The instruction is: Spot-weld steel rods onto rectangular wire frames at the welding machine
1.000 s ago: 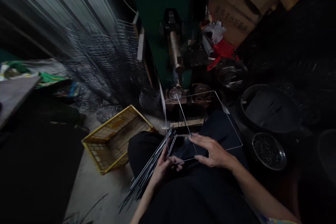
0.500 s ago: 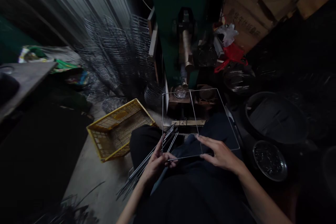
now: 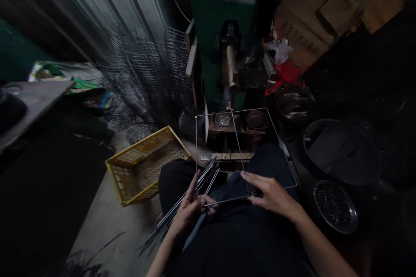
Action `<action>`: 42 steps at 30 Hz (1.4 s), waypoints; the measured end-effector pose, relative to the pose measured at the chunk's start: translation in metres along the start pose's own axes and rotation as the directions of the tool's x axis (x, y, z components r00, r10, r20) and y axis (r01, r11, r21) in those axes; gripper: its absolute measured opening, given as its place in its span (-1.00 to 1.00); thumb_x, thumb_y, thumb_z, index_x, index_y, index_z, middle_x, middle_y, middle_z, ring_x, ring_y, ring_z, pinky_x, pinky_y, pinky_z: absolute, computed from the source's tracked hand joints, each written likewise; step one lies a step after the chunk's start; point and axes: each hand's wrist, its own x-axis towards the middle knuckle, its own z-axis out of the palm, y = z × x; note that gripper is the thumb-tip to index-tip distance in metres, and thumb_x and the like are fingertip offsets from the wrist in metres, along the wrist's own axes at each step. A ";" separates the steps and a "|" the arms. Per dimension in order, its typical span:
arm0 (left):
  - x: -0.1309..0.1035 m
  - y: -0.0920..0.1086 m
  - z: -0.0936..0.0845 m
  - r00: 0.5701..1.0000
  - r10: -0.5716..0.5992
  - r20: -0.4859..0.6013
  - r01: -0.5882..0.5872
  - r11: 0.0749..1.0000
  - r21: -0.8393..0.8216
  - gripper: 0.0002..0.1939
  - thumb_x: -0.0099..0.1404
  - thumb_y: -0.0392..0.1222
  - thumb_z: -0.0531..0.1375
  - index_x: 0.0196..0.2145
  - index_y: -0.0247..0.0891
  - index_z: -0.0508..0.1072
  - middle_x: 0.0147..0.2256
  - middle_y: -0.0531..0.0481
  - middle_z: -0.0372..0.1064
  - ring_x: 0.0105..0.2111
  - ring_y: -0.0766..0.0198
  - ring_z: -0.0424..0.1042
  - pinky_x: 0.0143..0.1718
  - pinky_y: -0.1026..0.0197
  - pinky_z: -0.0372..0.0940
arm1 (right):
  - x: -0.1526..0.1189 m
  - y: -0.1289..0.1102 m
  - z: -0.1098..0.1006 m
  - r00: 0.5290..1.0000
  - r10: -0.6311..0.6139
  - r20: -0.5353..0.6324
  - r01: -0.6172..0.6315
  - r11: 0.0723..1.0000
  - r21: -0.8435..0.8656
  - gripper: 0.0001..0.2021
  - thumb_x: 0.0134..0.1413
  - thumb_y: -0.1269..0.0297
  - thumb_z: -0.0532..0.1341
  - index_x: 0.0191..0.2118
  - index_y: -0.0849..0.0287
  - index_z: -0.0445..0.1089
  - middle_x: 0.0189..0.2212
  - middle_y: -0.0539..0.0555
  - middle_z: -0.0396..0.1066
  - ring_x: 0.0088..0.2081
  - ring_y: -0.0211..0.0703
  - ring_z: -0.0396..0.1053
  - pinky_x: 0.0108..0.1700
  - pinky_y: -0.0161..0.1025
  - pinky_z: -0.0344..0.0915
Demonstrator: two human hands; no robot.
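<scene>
Head view: dim, soft at edges; R side nearly black, so stuff there's hard to ID. L hand (image 3: 191,207) is clamped on near L corner of wire frame (image 3: 196,151), index up along side wire, other fingers curled under, partly hidden. R hand (image 3: 271,194) is part open, thumb & fingers apart, tips touching frame's cross wire (image 3: 239,149) near its lower end; palm not visible, hand blocks part of near wire. Frame's held tilted above lap (image 3: 234,229), far edge up in front of small dish (image 3: 223,119) w/ shiny bits. Bundle of rods (image 3: 178,208) lies slanted by L hand, partly behind it; count unclear. Yellow crate (image 3: 137,145) on floor, L of knee. Green machine (image 3: 211,17) ahead, top cut off. Round tray (image 3: 355,220) w/ dark bits, R; contents unclear. Counter (image 3: 42,95) far L, cut off, dark obj. (image 3: 11,106) on it, can't ID.
</scene>
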 end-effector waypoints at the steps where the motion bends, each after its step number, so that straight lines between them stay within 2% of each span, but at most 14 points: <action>1: -0.001 0.000 0.000 1.000 0.000 -0.008 0.000 1.000 -0.007 -0.01 0.25 -0.25 0.18 0.37 -0.06 -0.44 -0.39 -0.09 0.52 -0.49 0.23 0.46 -0.43 0.23 0.25 | 0.000 0.000 0.000 1.000 -0.002 -0.001 0.001 1.000 -0.001 -0.23 0.01 0.47 0.27 0.33 -0.03 0.05 0.27 0.00 0.14 0.25 -0.08 0.16 0.26 -0.12 0.18; 12: 0.003 -0.005 -0.009 1.000 0.012 0.001 -0.012 1.000 -0.027 0.02 0.24 -0.25 0.19 0.36 -0.06 -0.49 -0.37 -0.11 0.53 -0.48 0.22 0.47 -0.43 0.24 0.25 | 0.002 0.006 0.002 1.000 -0.003 -0.007 0.003 1.000 0.002 -0.23 0.00 0.48 0.25 0.33 -0.05 0.06 0.27 0.00 0.15 0.24 -0.07 0.18 0.22 -0.14 0.23; 22: 0.009 -0.005 -0.010 1.000 0.021 0.013 -0.020 0.998 -0.057 0.03 0.22 -0.23 0.21 0.37 -0.06 -0.46 -0.39 -0.11 0.54 -0.50 0.20 0.48 -0.46 0.24 0.26 | 0.006 0.008 0.000 1.000 0.006 -0.007 -0.006 1.000 -0.005 -0.24 0.01 0.45 0.27 0.33 -0.08 0.06 0.26 0.00 0.16 0.23 -0.05 0.19 0.24 -0.07 0.21; 30: 0.010 0.001 -0.007 0.999 0.026 0.019 -0.025 0.999 -0.035 0.06 0.21 -0.24 0.21 0.36 -0.10 -0.51 -0.38 -0.12 0.54 -0.50 0.20 0.47 -0.44 0.22 0.28 | 0.009 0.005 -0.005 1.000 0.000 0.002 0.000 1.000 -0.027 -0.25 0.04 0.41 0.29 0.33 -0.08 0.06 0.25 -0.02 0.17 0.23 -0.06 0.20 0.24 -0.09 0.21; 36: 0.007 0.005 -0.002 0.999 0.019 0.032 -0.019 1.000 -0.017 0.03 0.24 -0.25 0.19 0.36 -0.10 -0.51 -0.36 -0.12 0.54 -0.48 0.19 0.48 -0.42 0.20 0.29 | 0.009 -0.003 -0.010 0.999 0.048 0.015 -0.048 0.999 -0.010 -0.29 0.09 0.39 0.28 0.32 -0.09 0.06 0.26 -0.06 0.15 0.24 -0.07 0.18 0.27 -0.09 0.17; 42: 0.007 0.009 0.004 1.000 -0.004 -0.001 0.004 1.000 -0.001 0.02 0.23 -0.25 0.20 0.37 -0.06 -0.44 -0.37 -0.08 0.53 -0.49 0.21 0.47 -0.42 0.22 0.28 | 0.009 -0.004 -0.013 0.999 0.053 0.008 -0.053 0.998 0.024 -0.27 0.05 0.42 0.29 0.31 -0.12 0.08 0.24 -0.07 0.18 0.22 -0.05 0.21 0.25 -0.07 0.20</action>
